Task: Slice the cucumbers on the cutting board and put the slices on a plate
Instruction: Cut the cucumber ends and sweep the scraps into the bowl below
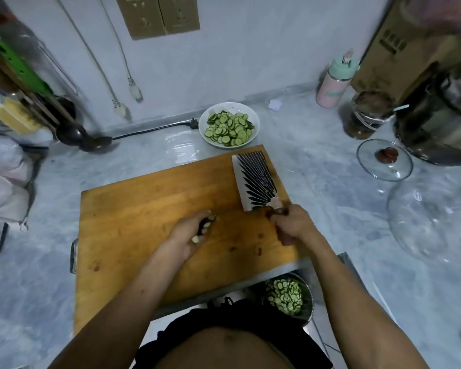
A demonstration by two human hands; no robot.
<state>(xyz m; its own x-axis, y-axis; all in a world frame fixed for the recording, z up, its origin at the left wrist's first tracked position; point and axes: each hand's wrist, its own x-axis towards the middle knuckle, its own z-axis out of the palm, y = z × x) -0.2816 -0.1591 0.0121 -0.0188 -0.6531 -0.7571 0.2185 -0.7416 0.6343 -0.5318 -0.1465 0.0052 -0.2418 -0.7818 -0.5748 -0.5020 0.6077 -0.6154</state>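
My left hand (pixel 190 233) is curled round a small batch of cucumber slices (pixel 208 221) gathered near the middle of the cutting board (pixel 133 209); pale cut faces show between the fingers at both ends of the fist, so the grip is closed on them. My right hand (pixel 290 225) is wrapped round the cleaver (pixel 256 182) handle, blade lying flat or nearly flat on the far right of the board, not cutting. The white plate (pixel 229 125) sits on the counter (pixel 330 182) just beyond the board's far edge, already heaped with slices. A metal bowl (pixel 289 295) with more slices sits below the board's near edge. Handling judgement: slices are thin, light, wet, likely slippery and prone to stick to skin or slide out of a loose fist; they snap or bruise if squeezed hard. Best held as a stack, fingers and thumb cupping the rims, not the faces. The cleaver looks heavy and broad; grip stays on the handle close to the blade. No whole cucumber visible on the board.
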